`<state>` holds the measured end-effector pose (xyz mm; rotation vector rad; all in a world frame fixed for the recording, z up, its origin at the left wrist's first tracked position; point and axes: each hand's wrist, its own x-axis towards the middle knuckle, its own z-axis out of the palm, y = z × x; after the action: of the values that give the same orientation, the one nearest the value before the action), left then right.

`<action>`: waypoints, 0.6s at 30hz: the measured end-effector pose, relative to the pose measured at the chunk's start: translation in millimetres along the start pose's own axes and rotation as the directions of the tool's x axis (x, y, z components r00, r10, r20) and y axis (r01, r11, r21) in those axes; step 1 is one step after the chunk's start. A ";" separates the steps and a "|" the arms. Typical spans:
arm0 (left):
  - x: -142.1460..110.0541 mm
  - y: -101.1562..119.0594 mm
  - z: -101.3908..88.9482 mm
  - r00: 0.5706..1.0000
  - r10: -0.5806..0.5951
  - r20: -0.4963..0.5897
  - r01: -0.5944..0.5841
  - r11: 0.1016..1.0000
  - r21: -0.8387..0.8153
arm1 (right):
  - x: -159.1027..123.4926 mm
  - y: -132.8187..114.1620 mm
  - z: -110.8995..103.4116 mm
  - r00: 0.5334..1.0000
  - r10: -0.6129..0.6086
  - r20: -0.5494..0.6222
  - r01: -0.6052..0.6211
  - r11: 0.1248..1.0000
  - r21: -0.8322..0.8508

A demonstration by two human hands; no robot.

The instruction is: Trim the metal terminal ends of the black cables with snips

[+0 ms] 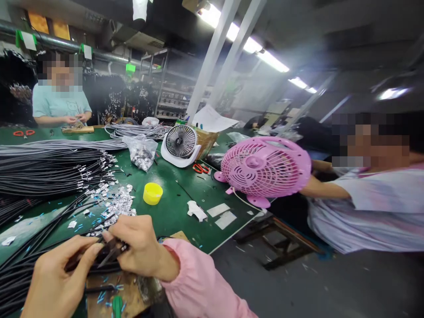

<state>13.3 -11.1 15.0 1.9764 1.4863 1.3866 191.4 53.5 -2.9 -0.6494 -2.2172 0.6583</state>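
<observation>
At the lower left, my left hand [61, 269] is closed, thumb and fingers pinching a dark piece that looks like a black cable end. My right hand [141, 243] meets it from the right, its fingers closed around a small dark tool with a pointed metal blade [106, 257]; the tool's exact kind is hard to make out. Beneath both hands lies a worn wooden board [132, 293]. On it are a cable end with stripped wires [104, 288], blue wire scraps and a green-handled item [117, 305]. Black cables [43, 174] run along the left.
Foil scraps [121, 203] cover the green table [175, 207] near a yellow cup [153, 193]. Behind stand a plastic bag [141, 152], a white fan [180, 143], red-handled scissors [201, 168] and a pink fan [261, 168]. One person sits across, another at right.
</observation>
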 end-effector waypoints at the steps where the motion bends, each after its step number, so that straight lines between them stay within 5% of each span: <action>1: -1.6 -4.4 -0.6 0.999 0.008 -0.040 -0.006 0.999 0.036 | 1.7 -1.3 -1.0 1.000 -0.019 -0.007 0.018 0.996 -0.093; 3: -3.9 -9.6 -2.8 0.993 0.050 -0.107 -0.038 0.993 0.110 | 3.0 -3.4 -2.2 1.000 -0.014 0.023 0.017 0.991 -0.136; 6: -3.3 -5.1 -6.1 0.992 0.110 -0.053 -0.104 0.989 0.105 | 1.8 -4.0 -0.3 0.986 0.134 0.099 -0.154 0.959 0.237; 9: -0.9 2.9 -5.1 0.986 0.120 -0.118 -0.116 0.992 0.041 | 2.9 -2.7 2.3 0.942 0.316 0.116 -0.327 0.771 0.546; 12: -1.1 -0.1 -1.3 0.992 0.005 -0.128 -0.013 0.998 -0.059 | 9.9 -0.8 -4.5 0.876 0.482 -0.001 -0.304 0.555 0.775; 16: -4.3 -13.5 0.5 0.982 -0.097 -0.161 0.072 0.986 -0.153 | 20.6 -2.4 -21.2 0.787 0.569 -0.238 -0.192 0.592 0.782; 18: -6.6 -17.1 -0.1 0.980 -0.100 -0.169 0.072 0.984 -0.164 | 22.5 -6.4 -22.5 0.799 0.546 -0.251 -0.226 0.661 0.716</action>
<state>3.5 -9.7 -0.5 1.7116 1.4668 1.6237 192.9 68.4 25.8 -0.8127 -1.2607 1.2957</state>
